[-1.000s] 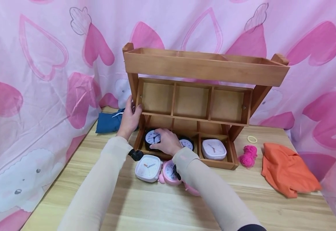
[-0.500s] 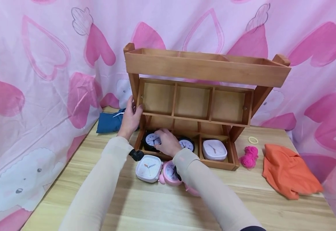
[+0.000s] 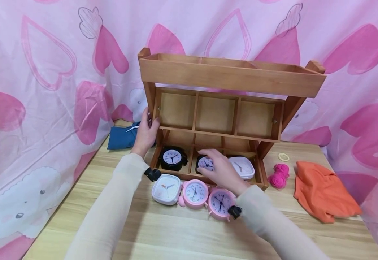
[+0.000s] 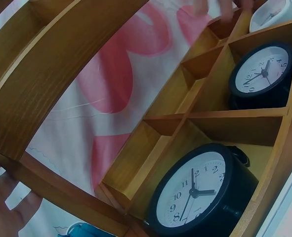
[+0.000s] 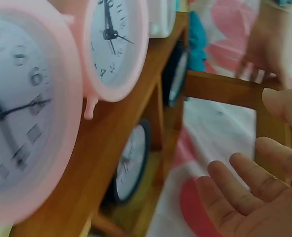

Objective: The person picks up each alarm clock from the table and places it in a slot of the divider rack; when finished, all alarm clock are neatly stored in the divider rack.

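Observation:
A three-tier wooden shelf (image 3: 231, 77) stands on the table. My left hand (image 3: 147, 129) grips its left upright, thumb in front; its fingers (image 4: 10, 197) show in the left wrist view. A black clock (image 3: 172, 157) (image 4: 197, 195) sits in the bottom left compartment. My right hand (image 3: 217, 167) hovers with relaxed fingers (image 5: 254, 190) over a smaller black clock (image 3: 205, 163) (image 5: 131, 165) in the middle compartment; contact is unclear. A white clock (image 3: 243, 168) fills the right compartment. In front of the shelf lie a white square clock (image 3: 166, 188) and two pink clocks (image 3: 195, 193) (image 3: 220, 203).
A blue cloth (image 3: 122, 137) lies left of the shelf. Right of it are a pale ring (image 3: 283, 156), a pink bundle (image 3: 279, 175) and an orange cloth (image 3: 322, 195). A pink heart-print curtain (image 3: 46, 90) hangs behind and along the left side of the table.
My right hand let go of the left black clock and moved right over the middle compartment. Both pink clocks on the table now show. The left hand stayed put.

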`<control>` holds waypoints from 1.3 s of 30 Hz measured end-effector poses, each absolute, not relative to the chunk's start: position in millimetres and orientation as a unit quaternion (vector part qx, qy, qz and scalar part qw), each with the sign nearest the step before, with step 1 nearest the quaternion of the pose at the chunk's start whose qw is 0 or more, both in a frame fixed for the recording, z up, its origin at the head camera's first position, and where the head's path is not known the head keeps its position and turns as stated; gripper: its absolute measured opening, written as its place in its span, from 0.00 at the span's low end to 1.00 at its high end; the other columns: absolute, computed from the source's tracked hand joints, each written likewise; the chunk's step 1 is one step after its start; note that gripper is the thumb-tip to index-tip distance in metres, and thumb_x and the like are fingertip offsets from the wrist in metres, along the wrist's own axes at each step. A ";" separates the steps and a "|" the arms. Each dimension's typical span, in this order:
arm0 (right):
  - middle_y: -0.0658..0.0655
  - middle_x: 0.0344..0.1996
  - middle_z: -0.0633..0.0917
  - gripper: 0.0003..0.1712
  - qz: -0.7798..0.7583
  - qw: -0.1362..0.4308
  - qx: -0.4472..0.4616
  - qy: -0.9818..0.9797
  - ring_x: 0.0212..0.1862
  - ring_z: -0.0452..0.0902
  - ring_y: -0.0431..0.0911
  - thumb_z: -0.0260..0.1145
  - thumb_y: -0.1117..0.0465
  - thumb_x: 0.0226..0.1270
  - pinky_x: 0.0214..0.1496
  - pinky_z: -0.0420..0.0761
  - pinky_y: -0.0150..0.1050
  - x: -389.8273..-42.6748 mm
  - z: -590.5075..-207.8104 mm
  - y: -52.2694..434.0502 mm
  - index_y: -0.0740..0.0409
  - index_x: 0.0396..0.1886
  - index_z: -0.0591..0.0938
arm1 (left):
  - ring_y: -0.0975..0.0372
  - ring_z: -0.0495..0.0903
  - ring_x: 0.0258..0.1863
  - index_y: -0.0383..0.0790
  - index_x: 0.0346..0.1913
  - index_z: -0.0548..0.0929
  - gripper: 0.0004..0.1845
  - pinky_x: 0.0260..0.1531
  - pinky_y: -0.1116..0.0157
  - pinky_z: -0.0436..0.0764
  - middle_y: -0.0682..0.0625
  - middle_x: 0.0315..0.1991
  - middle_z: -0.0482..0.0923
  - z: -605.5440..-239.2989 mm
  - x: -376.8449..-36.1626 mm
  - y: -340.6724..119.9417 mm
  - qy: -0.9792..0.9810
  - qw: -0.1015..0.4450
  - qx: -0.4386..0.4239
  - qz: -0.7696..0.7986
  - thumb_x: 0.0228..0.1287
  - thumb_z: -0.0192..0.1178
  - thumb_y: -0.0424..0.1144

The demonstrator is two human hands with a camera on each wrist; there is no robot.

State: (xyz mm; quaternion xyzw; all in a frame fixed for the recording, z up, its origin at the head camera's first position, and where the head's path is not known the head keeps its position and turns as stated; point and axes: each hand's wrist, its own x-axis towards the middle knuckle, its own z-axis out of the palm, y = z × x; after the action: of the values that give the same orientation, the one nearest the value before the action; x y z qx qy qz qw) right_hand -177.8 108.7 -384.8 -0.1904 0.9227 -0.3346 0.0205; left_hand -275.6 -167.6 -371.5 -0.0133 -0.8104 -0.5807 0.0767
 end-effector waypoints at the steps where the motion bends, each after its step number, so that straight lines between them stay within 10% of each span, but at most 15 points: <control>1: 0.52 0.66 0.75 0.34 -0.338 0.014 -0.190 0.922 0.66 0.73 0.53 0.70 0.50 0.64 0.65 0.76 0.54 -172.1 -382.8 116.0 0.47 0.68 0.72 | 0.52 0.54 0.77 0.62 0.79 0.43 0.35 0.70 0.48 0.64 0.48 0.79 0.49 -371.7 -275.6 -167.4 -0.810 0.076 -0.013 -0.581 0.77 0.46 0.53; 17: 0.58 0.59 0.80 0.37 -0.327 -0.075 -0.150 0.930 0.55 0.80 0.54 0.76 0.55 0.57 0.51 0.84 0.52 -99.2 -408.7 176.7 0.56 0.65 0.75 | 0.52 0.56 0.77 0.61 0.78 0.44 0.34 0.69 0.47 0.65 0.49 0.79 0.50 -371.5 -277.0 -168.6 -0.804 0.080 -0.019 -0.588 0.76 0.46 0.51; 30: 0.65 0.68 0.70 0.59 -0.339 -0.001 -0.084 0.937 0.68 0.65 0.63 0.81 0.46 0.45 0.67 0.67 0.66 -77.3 -468.0 165.1 0.61 0.74 0.62 | 0.53 0.55 0.77 0.60 0.78 0.44 0.34 0.70 0.48 0.64 0.49 0.79 0.49 -372.0 -280.1 -168.2 -0.798 0.076 -0.018 -0.597 0.77 0.46 0.48; 39: 0.60 0.69 0.70 0.57 -0.340 0.020 -0.056 0.939 0.68 0.66 0.59 0.78 0.40 0.48 0.68 0.68 0.64 -76.9 -479.6 156.9 0.55 0.75 0.63 | 0.53 0.55 0.77 0.62 0.78 0.44 0.34 0.70 0.48 0.65 0.50 0.79 0.50 -371.0 -274.7 -166.9 -0.805 0.082 -0.015 -0.587 0.76 0.46 0.51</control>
State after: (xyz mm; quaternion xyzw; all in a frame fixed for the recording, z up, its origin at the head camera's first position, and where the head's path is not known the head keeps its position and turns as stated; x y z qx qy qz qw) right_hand -76.9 156.9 -479.6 -0.0557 0.9387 -0.3396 0.0196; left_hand -274.7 -166.9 -371.0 -0.0149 -0.8052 -0.5871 0.0824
